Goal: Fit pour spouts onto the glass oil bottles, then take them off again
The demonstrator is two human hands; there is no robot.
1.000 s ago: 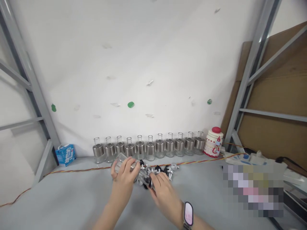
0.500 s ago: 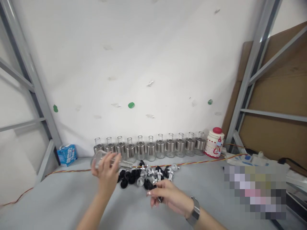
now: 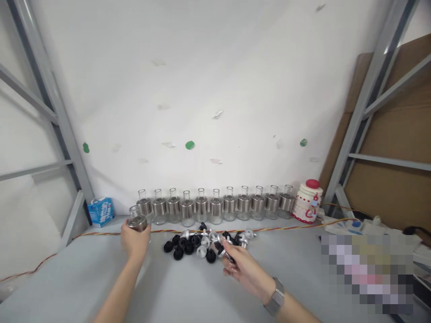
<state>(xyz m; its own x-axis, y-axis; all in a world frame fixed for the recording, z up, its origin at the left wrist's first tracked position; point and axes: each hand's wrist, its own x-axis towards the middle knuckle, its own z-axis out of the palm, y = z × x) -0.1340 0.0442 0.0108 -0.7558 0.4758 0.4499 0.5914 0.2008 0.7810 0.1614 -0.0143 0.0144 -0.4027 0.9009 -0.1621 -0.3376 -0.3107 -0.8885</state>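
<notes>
My left hand (image 3: 134, 240) is wrapped around a glass bottle (image 3: 136, 220) with a shiny metal sleeve. This bottle is upright, in front of the left end of a row of similar bottles (image 3: 201, 204) along the wall. My right hand (image 3: 240, 264) is at the right front of a loose pile of black and silver stopper-like pieces (image 3: 183, 244). Its thumb and fingers pinch a small dark and silver piece (image 3: 230, 257), mostly hidden by the fingers. A metal-banded watch is on the right wrist.
A blue carton (image 3: 101, 211) stands at the back left. At the row's right end is a white jar with a red lid (image 3: 307, 202). A twisted red and yellow wire (image 3: 269, 229) crosses the table behind the pile. Power strips and a blurred-out item (image 3: 367, 273) lie at right.
The bottle in my left hand has gone from tilted on its side to upright, farther left. My right hand has shifted slightly right and away from me, still pinching the small piece.
</notes>
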